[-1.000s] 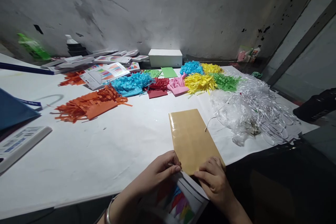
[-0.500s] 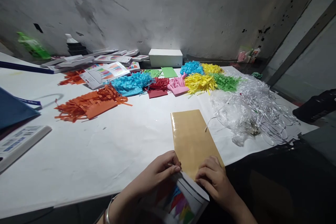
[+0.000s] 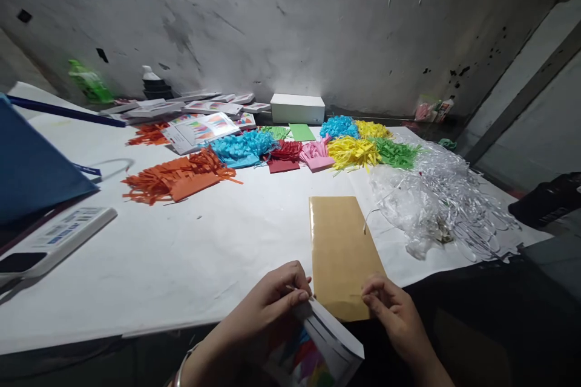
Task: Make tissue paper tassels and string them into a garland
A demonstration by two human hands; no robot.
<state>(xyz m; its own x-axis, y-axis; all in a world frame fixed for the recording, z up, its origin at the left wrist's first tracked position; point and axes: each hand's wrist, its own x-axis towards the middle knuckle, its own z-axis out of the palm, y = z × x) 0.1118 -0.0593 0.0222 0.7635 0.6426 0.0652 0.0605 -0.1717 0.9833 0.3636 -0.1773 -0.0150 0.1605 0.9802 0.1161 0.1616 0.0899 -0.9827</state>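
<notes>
My left hand (image 3: 285, 293) grips a white printed box (image 3: 329, 344) by its upper edge. The box is tilted at the table's front edge, with colourful tassel shapes on its face; its lower part is in shadow. To the right, my right hand (image 3: 393, 308) has its thumb and fingers pinched together at the lower right edge of a glossy brown sheet (image 3: 342, 242). Anything between those fingertips is too small to make out. The brown sheet lies flat on the white-covered table, its near end beside the box.
Orange (image 3: 181, 178), blue (image 3: 242, 148), red (image 3: 285, 154), pink (image 3: 316, 154), yellow (image 3: 354, 151) and green (image 3: 397, 153) paper tassels line the table. Clear plastic and white strings (image 3: 445, 193) heap at right. Printed boxes (image 3: 200, 130) and a white box (image 3: 297, 109) stand behind; a phone-like device (image 3: 59, 239) lies left.
My right hand has moved right, away from the box and towards the brown sheet's right edge. My left hand keeps hold of the box. The camera view has shifted slightly left.
</notes>
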